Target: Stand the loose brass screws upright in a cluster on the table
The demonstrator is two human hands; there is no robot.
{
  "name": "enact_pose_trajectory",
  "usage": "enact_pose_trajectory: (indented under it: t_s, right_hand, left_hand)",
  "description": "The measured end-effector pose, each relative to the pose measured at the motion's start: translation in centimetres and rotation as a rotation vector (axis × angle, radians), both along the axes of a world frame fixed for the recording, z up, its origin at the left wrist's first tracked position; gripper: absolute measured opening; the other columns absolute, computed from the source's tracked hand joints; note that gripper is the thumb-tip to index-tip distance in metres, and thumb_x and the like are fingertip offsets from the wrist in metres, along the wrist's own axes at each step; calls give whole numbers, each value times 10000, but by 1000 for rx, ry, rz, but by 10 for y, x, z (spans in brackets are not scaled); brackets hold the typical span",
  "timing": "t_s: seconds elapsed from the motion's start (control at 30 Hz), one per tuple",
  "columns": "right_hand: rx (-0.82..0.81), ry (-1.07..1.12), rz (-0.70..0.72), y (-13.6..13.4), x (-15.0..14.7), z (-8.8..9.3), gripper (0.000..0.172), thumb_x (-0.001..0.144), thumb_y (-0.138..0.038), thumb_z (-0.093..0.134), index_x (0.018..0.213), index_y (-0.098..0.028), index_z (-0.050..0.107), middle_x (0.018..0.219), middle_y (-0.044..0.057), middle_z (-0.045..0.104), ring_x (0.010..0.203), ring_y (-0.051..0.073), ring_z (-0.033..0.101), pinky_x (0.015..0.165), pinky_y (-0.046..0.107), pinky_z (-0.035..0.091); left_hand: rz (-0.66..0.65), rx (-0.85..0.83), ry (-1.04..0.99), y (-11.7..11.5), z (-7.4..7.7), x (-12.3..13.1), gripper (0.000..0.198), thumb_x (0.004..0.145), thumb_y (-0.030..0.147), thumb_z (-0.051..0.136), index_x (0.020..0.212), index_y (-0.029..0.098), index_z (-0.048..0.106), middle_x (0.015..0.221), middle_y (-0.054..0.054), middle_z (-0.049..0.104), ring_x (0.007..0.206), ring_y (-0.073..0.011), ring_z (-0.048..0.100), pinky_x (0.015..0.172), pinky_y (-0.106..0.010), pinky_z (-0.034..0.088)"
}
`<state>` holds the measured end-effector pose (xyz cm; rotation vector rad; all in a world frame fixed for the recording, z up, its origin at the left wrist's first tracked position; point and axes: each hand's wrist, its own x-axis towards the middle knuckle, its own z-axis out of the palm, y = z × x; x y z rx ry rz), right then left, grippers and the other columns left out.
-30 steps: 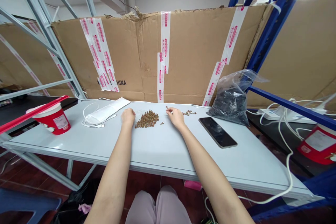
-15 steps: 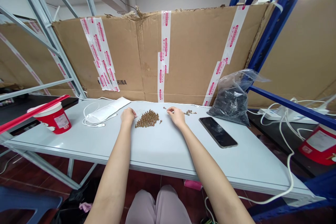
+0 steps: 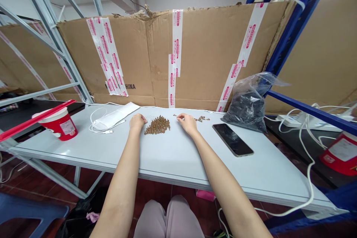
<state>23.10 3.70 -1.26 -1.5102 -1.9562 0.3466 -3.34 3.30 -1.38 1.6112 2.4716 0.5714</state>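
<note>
Small brass-coloured screws (image 3: 157, 125) stand packed in a close group on the light grey table. Just left of them is my left hand (image 3: 137, 122), its fingers closed at the tips; whatever they hold is hidden. Small clear pieces (image 3: 150, 119) lie between that hand and the group. On the other side my right hand (image 3: 187, 123) has thumb and fingers pinched together, and anything in them is too small to make out. A tiny loose screw (image 3: 174, 115) is just beyond its fingertips. Several more loose screws (image 3: 202, 118) lie scattered right of this hand.
A black phone (image 3: 232, 140) lies to the right, with a clear bag of dark contents (image 3: 245, 109) behind it. At left are a white cable (image 3: 95, 131), a white flat packet (image 3: 119, 114) and a red cup (image 3: 63, 126). Taped cardboard (image 3: 200, 63) walls the back edge.
The single screw that lay apart at the group's right side now appears against the group's edge. Both hands keep nearly the same place; the view has shifted slightly.
</note>
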Motion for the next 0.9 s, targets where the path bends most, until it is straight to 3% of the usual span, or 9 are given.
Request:
enact_pose_trajectory:
  t_s: [0.27,0.47,0.67,0.77,0.9]
  right_hand:
    - [9,-17,4,0,-2,-1,166,801,-318,501,864,-250,639,906,1,671,813,163,589,695,252,388]
    - [22,141,66,4,-5,-3,147,764,-281,544,876,-225,622,855,4,664,789,142,588,714,252,405]
    - [-127,545,274,4,-18,-4,133,682,-264,606,750,-154,573,636,-12,602,463,86,528,520,224,440]
    - [-178,669,303,2,-23,-4,141,645,-259,635,700,-152,563,562,-22,576,463,96,550,507,220,459]
    - [-175,765,282,0,-23,-2,158,609,-266,669,650,-154,566,572,-9,595,546,123,605,575,239,506]
  left_hand:
    - [-15,-16,66,0,2,2,144,636,307,669,734,202,651,855,-80,672,832,-212,600,685,-262,404]
    - [-76,111,3,-2,11,17,163,690,338,619,777,211,671,842,-55,676,814,-185,591,691,-249,399]
    - [-339,343,-153,-3,22,61,231,722,386,569,798,199,681,829,-34,677,726,-150,568,714,-255,407]
    - [-500,376,-215,-5,23,79,219,709,368,573,764,187,683,821,-27,680,731,-148,563,727,-252,418]
    - [-582,347,-252,-8,22,90,219,707,355,565,751,175,682,799,-37,682,727,-155,568,731,-263,434]
